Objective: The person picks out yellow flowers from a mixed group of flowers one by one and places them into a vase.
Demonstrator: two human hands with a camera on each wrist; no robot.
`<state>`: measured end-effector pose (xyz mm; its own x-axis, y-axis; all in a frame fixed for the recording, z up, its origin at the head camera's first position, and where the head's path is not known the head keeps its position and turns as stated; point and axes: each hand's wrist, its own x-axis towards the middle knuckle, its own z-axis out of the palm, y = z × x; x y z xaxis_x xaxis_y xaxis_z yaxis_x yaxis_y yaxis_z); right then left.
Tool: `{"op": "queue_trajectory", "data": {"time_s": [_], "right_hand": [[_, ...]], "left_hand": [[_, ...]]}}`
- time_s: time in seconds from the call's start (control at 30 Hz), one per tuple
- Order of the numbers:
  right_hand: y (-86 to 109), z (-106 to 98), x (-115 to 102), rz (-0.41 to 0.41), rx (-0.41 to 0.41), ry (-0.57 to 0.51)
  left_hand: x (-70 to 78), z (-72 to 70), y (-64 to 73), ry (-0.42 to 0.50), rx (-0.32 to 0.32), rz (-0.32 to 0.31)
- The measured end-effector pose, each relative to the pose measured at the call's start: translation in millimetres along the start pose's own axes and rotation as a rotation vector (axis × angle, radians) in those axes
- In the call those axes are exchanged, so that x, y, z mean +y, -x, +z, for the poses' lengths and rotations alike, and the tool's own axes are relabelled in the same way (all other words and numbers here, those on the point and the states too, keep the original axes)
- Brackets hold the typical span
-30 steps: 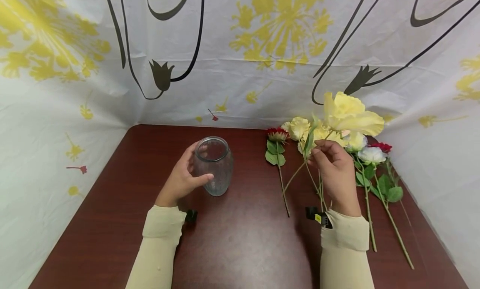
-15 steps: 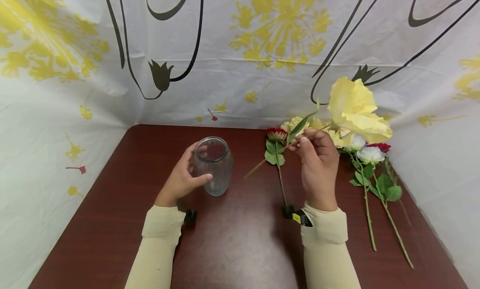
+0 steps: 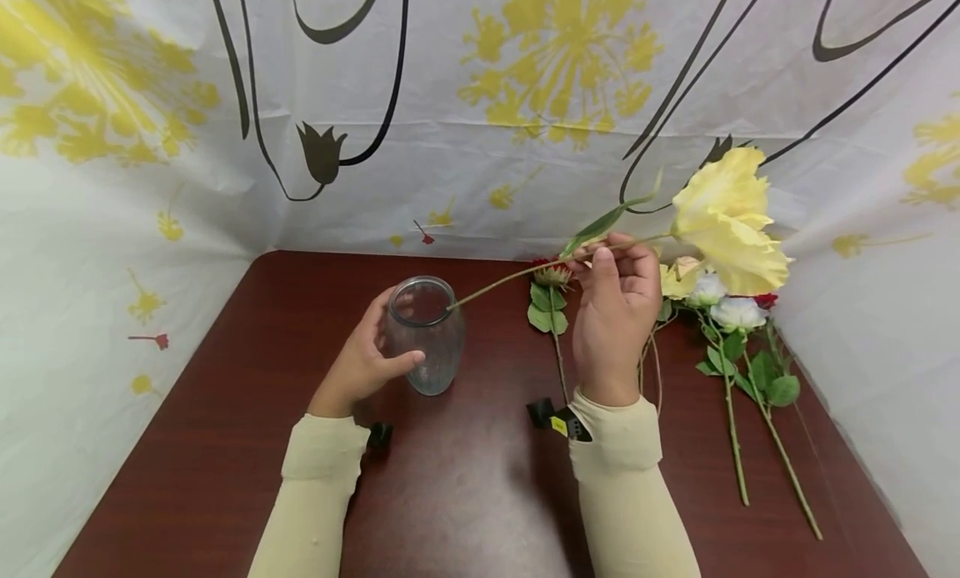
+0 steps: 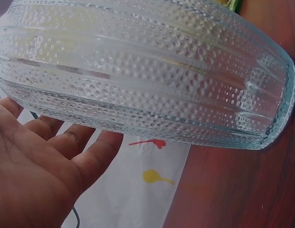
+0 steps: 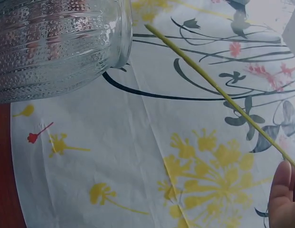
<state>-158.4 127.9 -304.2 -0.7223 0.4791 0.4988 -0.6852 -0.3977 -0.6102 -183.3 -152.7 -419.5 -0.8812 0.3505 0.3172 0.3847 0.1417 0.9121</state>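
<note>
My left hand (image 3: 363,361) grips the side of a clear glass vase (image 3: 444,353), thumb in front. The left wrist view shows fingers (image 4: 97,154) along its dimpled wall; the vase stands upright on the table. Pinched in my right hand (image 3: 617,332) is the stem of an artificial yellow flower (image 3: 731,219), tilted, bloom up to the right with a long green leaf. Its stem tip overlaps the right of the vase rim in the head view. In the right wrist view the bare stem (image 5: 227,99) ends just outside the vase mouth.
On the brown table (image 3: 450,495), a red flower (image 3: 553,276) lies behind my right hand. White roses (image 3: 738,314), another red bloom (image 3: 767,301) and yellow blooms (image 3: 677,279) lie at the right, stems toward me. A white patterned sheet (image 3: 420,77) encloses the back and sides.
My right hand has moved left and slightly up with the yellow flower, tilting it so that the stem tip comes to the vase rim. The left hand and vase have stayed in place.
</note>
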Motion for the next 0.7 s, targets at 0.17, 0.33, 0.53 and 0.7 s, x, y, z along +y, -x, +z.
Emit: {"op": "queue_trajectory", "data": {"time_s": [0.17,0.33,0.53,0.7], "right_hand": [[-0.7,6.1,7.7,-0.006,0.002,0.033],[2.7,8.3,20.7,0.018,-0.062,0.149],[12.3,9.5,37.0,0.031,-0.217,0.222],[22.2,11.1,46.9,0.054,-0.296,0.248]], "left_hand": [[0.4,-0.3,0.5,0.002,-0.001,0.001],[0.9,0.8,0.2,0.006,-0.001,0.003],[0.2,-0.1,0.7,-0.012,-0.003,-0.002],[1.0,-0.8,1.0,-0.019,-0.011,-0.012]]}}
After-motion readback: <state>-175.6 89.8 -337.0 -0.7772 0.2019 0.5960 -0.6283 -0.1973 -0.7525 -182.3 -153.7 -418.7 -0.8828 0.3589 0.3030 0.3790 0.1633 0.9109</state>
